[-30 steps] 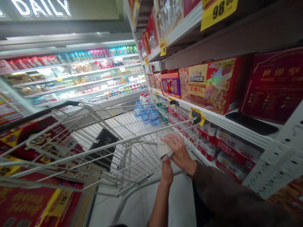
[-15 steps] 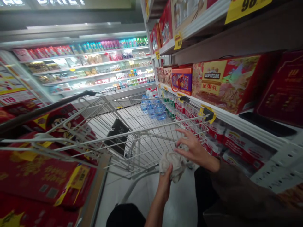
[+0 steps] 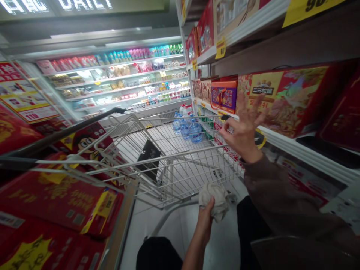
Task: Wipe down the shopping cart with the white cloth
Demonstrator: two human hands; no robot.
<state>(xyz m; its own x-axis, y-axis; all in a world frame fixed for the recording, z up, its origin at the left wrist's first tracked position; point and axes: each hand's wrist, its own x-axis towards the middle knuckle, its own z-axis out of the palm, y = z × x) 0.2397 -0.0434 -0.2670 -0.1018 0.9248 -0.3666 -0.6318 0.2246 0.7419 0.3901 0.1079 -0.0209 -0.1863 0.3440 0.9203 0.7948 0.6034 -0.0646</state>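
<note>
A crumpled off-white cloth point(image 3: 214, 199) is bunched in my left hand point(image 3: 206, 217), the thumb lying across its near side. It is low in front of me, above the floor and just on the near side of the wire shopping cart point(image 3: 180, 165). My right hand point(image 3: 244, 133) is raised at the cart's right corner, in front of the shelf. Its upper fingers are spread and blurred; thumb and forefinger curve towards each other with nothing visible between them. Behind those fingers stands a red and gold nut gift box point(image 3: 298, 97).
Shelving point(image 3: 284, 138) with gift boxes and packs below runs along the right. Red boxes point(image 3: 53, 202) are stacked at the left. Blue-tinted water bottles point(image 3: 194, 129) stand on the floor beyond the cart, before a lit refrigerated display point(image 3: 118, 80).
My right hand has moved away from the cloth, up and to the right, towards the shelf. The cloth stays in my left hand. The view has shifted slightly left.
</note>
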